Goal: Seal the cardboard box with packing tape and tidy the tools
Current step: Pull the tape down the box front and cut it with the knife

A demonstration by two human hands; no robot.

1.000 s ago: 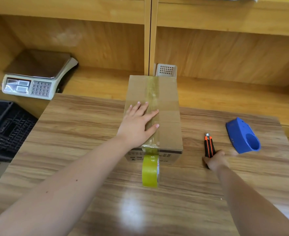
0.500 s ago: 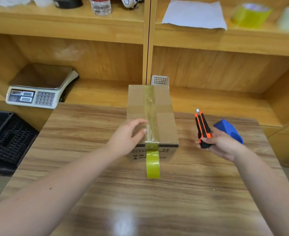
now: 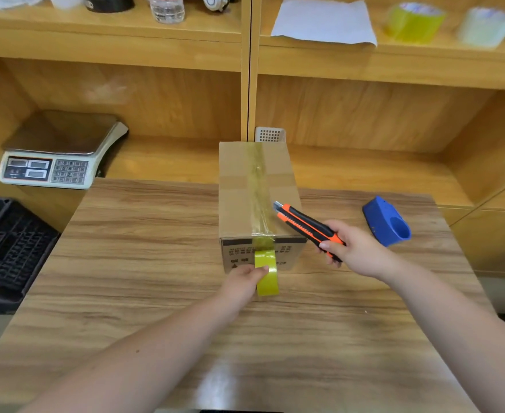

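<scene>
A cardboard box (image 3: 257, 201) is standing at the far middle of the wooden table (image 3: 144, 263), its long side running away from the camera. A strip of yellowish packing tape (image 3: 258, 186) is lying along the centre seam of its top and folding over the near edge, where it is running down into a yellow tape roll (image 3: 266, 271) hanging on edge against the box's near face. The left hand (image 3: 245, 283) is gripping this roll, fingers curled closed around its left side and thumb pressing on the front. The right hand (image 3: 354, 248) is wrapping tightly around the handle of an orange and black utility knife (image 3: 307, 226), which is pointing up and left, its tip hovering over the box's right top edge, just beside the tape. A blue tape dispenser (image 3: 386, 222) is lying on the table to the right, well apart from the box. Behind the table, a weighing scale (image 3: 60, 153) is sitting in the left shelf bay, and a black crate (image 3: 4, 248) is showing at the left edge.
</scene>
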